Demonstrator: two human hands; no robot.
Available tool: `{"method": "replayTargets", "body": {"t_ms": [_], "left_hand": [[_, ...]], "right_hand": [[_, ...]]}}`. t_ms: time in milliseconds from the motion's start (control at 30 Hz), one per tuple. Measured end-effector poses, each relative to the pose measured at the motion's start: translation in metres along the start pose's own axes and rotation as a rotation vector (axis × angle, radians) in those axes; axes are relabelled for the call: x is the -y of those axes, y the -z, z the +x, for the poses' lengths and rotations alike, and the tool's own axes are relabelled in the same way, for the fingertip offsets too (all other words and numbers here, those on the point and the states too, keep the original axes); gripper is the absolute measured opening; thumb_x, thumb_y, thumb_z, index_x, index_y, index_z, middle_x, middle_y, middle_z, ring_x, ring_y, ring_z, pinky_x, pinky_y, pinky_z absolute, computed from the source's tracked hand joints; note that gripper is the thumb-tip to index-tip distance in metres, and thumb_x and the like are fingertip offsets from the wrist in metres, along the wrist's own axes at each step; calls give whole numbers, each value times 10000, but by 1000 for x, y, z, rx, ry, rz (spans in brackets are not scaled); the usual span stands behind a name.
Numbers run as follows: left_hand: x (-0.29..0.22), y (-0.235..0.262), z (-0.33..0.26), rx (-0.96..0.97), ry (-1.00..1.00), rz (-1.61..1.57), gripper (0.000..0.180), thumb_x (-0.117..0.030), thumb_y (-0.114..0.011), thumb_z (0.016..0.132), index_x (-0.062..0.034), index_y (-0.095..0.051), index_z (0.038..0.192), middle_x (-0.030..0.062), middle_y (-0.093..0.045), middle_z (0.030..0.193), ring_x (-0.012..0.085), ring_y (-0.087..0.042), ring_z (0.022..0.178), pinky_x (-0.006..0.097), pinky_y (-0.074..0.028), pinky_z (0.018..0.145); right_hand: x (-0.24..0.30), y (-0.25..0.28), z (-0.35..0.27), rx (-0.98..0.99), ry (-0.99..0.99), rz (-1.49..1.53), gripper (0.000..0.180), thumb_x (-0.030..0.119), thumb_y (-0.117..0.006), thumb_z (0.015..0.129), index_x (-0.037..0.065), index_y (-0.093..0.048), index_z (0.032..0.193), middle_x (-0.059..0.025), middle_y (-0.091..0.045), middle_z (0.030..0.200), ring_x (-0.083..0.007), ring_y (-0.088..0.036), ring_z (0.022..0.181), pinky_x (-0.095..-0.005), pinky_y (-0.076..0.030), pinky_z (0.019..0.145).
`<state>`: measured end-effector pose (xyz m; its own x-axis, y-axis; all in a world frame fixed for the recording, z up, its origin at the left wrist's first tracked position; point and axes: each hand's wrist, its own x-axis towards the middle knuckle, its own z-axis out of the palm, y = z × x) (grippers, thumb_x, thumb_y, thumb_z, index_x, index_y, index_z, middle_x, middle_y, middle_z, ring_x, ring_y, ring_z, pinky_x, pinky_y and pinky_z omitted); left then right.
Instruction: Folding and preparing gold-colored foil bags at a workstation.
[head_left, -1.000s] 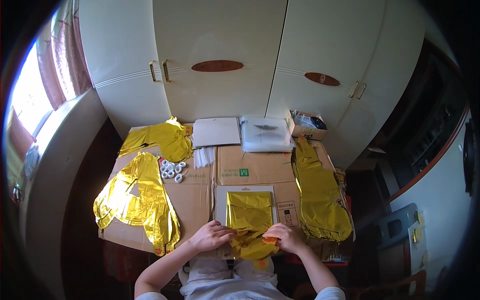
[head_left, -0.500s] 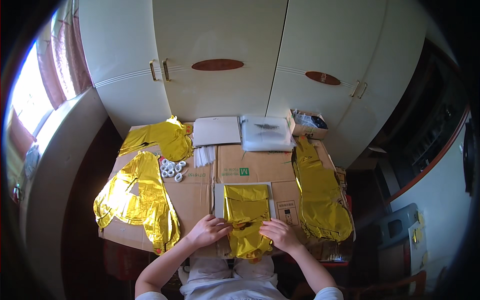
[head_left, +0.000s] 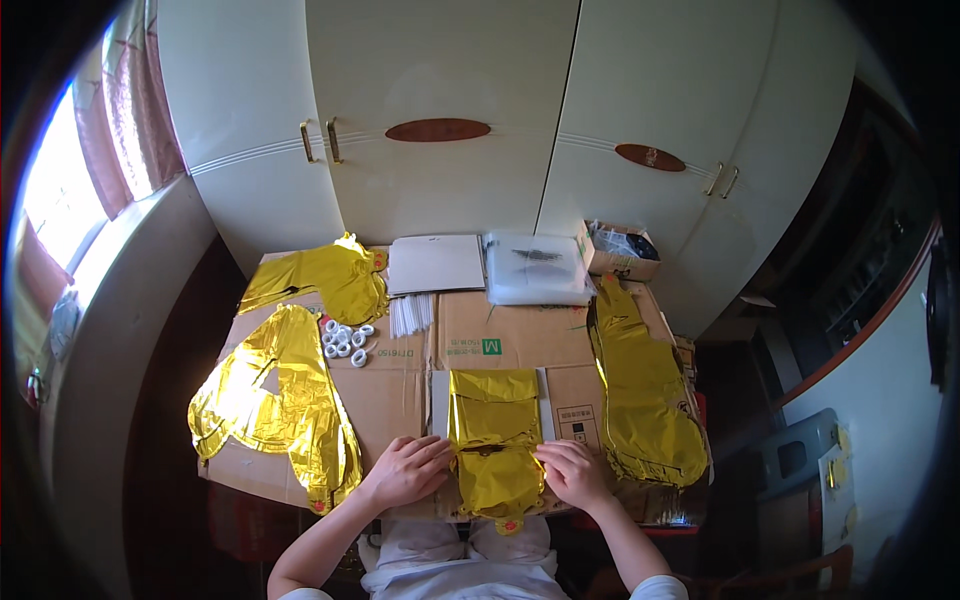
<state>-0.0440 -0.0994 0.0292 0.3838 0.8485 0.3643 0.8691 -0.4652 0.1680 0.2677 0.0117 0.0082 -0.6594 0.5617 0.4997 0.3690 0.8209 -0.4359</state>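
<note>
A gold foil balloon [head_left: 494,425], deflated and folded into a flat strip, lies on a pale grey card [head_left: 441,400] right in front of me. Its lower end hangs past the card toward my lap, and a crease crosses it between my hands. My left hand [head_left: 408,470] grips the balloon's left edge at the crease, fingers close together. At the opposite edge, the fingertips of my right hand [head_left: 574,473] are closed on the foil. My thumbs are mostly hidden.
More flat gold balloons lie left [head_left: 275,390], back left [head_left: 325,280] and right [head_left: 645,390] on the cardboard-covered table [head_left: 390,390]. Small white rolls [head_left: 344,342], white sticks [head_left: 410,314], a card stack [head_left: 436,264], clear plastic bags [head_left: 538,268] and an open box [head_left: 622,268] stand farther back.
Both hands have shifted slightly outward along the crease. The balloon's lower part now lies flatter and straighter, and its end reaches a bit closer to me.
</note>
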Motion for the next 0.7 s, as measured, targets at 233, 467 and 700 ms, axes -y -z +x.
{"method": "replayTargets", "body": {"t_ms": [233, 467, 700], "left_hand": [[0, -5, -2, 65, -4, -25, 383, -332, -658, 861, -102, -636, 1167, 44, -608, 1258, 204, -548, 1209, 399, -429, 946], [-19, 3, 3, 99, -53, -2, 408, -355, -659, 863, -105, -628, 1184, 46, -596, 1276, 194, -543, 1211, 397, -433, 934], [-42, -11, 3, 219, -188, -33, 517, -458, -591, 900, -176, -538, 1330, 50, -517, 1401, 199, -513, 1260, 439, -412, 976]], "right_hand": [[14, -9, -5, 39, 52, -141, 179, 186, -681, 830, 89, -703, 978, -34, -681, 1062, -202, -617, 1058, -381, -458, 932], [2, 0, -7, 7, -29, -65, 207, 187, -677, 842, 89, -700, 1022, -35, -680, 1080, -220, -615, 1068, -380, -453, 937], [2, 7, -4, 89, -12, -166, 287, 265, -687, 833, 108, -688, 1073, -35, -656, 1161, -218, -571, 1150, -405, -413, 996]]}}
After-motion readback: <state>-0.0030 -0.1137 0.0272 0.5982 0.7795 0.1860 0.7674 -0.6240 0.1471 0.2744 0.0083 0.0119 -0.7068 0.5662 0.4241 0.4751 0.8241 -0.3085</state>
